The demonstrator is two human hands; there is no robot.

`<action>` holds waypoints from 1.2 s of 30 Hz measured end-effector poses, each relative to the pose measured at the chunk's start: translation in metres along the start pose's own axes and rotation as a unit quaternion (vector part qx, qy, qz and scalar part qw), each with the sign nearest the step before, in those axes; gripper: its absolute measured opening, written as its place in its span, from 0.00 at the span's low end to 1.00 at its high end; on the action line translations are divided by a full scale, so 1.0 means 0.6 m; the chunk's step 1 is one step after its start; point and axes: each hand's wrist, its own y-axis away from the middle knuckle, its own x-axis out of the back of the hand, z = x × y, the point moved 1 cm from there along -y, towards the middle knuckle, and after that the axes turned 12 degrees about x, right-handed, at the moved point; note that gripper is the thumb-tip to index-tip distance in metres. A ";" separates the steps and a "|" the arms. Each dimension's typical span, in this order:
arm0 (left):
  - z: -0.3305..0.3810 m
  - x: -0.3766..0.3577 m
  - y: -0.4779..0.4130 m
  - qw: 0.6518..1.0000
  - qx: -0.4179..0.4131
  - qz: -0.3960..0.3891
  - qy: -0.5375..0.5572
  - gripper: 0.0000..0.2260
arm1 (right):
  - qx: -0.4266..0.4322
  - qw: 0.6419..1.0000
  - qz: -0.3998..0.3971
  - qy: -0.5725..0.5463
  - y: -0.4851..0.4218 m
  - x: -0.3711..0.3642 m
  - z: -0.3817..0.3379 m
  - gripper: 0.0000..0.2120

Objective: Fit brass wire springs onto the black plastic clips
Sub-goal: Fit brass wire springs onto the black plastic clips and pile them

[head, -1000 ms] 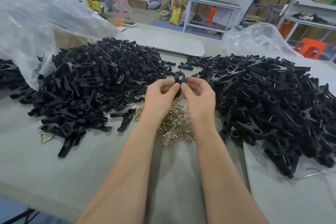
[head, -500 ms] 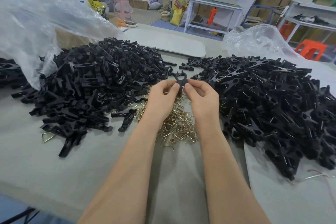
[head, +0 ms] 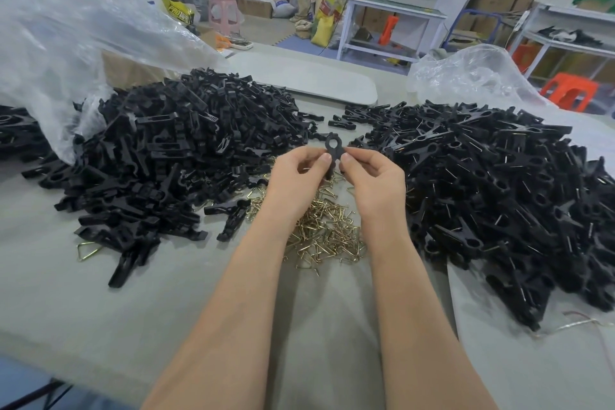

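A black plastic clip [head: 333, 147] stands upright between both hands, its ring end on top. My left hand [head: 298, 181] pinches it from the left and my right hand [head: 374, 183] pinches it from the right, thumbs near its middle. Its lower part is hidden behind my fingers. Under my wrists lies a heap of brass wire springs [head: 324, 230]. A big pile of black clip halves [head: 166, 160] lies to the left. Another pile of black clips with metal wires showing [head: 499, 196] lies to the right.
The grey table [head: 83, 293] has a seam at the right. Crumpled clear plastic bags lie at the back left [head: 73, 36] and back right [head: 472, 76]. One stray spring [head: 87, 250] lies at the left. Shelves, boxes and orange stools stand behind.
Both hands have lifted the clip slightly and parted a little, so more of its ring end shows above my fingertips. The piles have not moved.
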 end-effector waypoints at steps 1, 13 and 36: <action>0.001 0.002 0.001 1.000 0.016 -0.009 0.021 0.06 | -0.005 1.000 -0.005 -0.005 -0.001 0.003 0.000 0.07; 0.015 0.015 0.002 0.959 0.088 -0.086 0.254 0.05 | -0.098 0.994 -0.021 -0.034 -0.007 0.002 0.000 0.04; 0.014 0.039 -0.008 0.818 0.207 -0.022 0.536 0.06 | -0.015 0.988 -0.130 0.079 0.006 -0.017 0.018 0.14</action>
